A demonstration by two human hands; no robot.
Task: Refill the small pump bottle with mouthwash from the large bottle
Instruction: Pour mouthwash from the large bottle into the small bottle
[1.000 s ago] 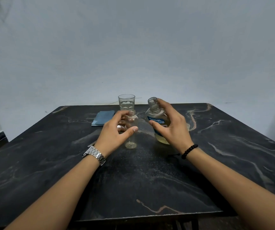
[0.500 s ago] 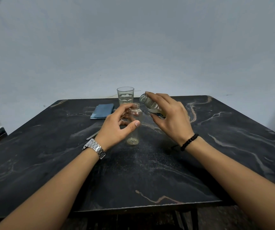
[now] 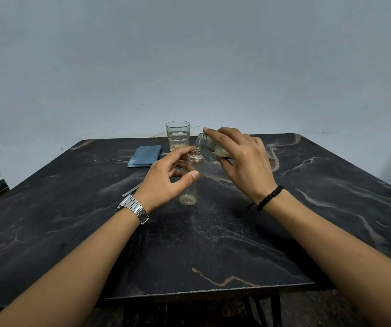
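Standing upright near the middle of the dark marbled bench, a small clear plastic bottle with a threaded open neck is seen, its long axis vertical and its mouth pointing up. It is loosely ringed by the left hand, whose fingers are curled around its near and left sides. Just right of it and raised, a large clear bottle of pale yellowish mouthwash is clamped in the right hand, tilted with its open mouth pointing left, just above the small neck. Farther back are seen a clear drinking glass and a folded blue cloth.
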